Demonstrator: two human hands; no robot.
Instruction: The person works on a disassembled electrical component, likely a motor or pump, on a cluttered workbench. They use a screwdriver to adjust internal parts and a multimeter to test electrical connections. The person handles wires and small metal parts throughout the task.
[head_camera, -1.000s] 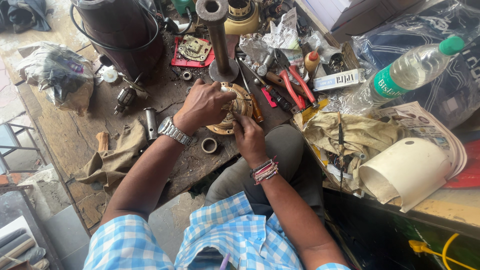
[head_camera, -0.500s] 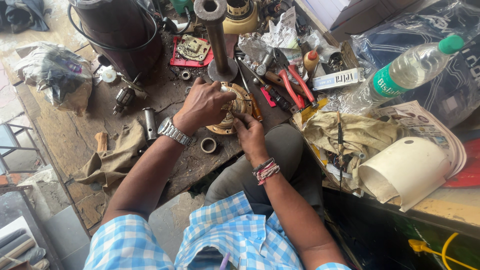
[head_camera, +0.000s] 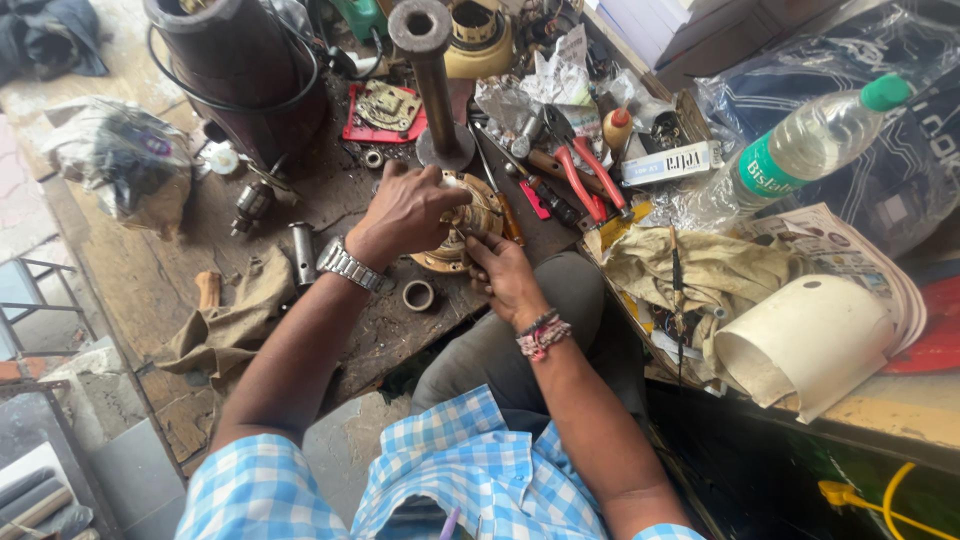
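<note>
While we look down from the left edge of the wooden workbench (head_camera: 130, 290), we see a crumpled plastic bag (head_camera: 120, 165) near the bench's outer border, with bare boards between it and the tan rag (head_camera: 235, 320) that droops toward the front edge. Behind, a dark cylindrical drum (head_camera: 240, 80) wrapped by a black cable stands close to the back, and a small steel cylinder (head_camera: 303, 253) lies just right of the rag.

Our left hand (head_camera: 405, 210), with a metal wristwatch (head_camera: 348, 266) on the wrist, curls down over the top of the round brass-coloured motor part (head_camera: 465, 225), fingers closed around its upper rim. That part sits on the bench near the front edge, just in front of an upright steel shaft (head_camera: 432, 80) on its round base. A small metal ring (head_camera: 418, 295) lies loose beside the part, close to the bench edge.

Our right hand (head_camera: 505, 280), wearing beaded bracelets (head_camera: 540, 335), presses against the part's right side with its fingers bent onto it; whether it pinches anything small we cannot tell.

Farther right, room tightens: red-handled pliers (head_camera: 585, 175) and a screwdriver (head_camera: 500, 200) crowd the part. Beyond them a yellowish cloth (head_camera: 700, 275), a plastic water bottle (head_camera: 810, 145) and a curled white plastic sheet (head_camera: 800, 345) fill the side table up to its near edge.
</note>
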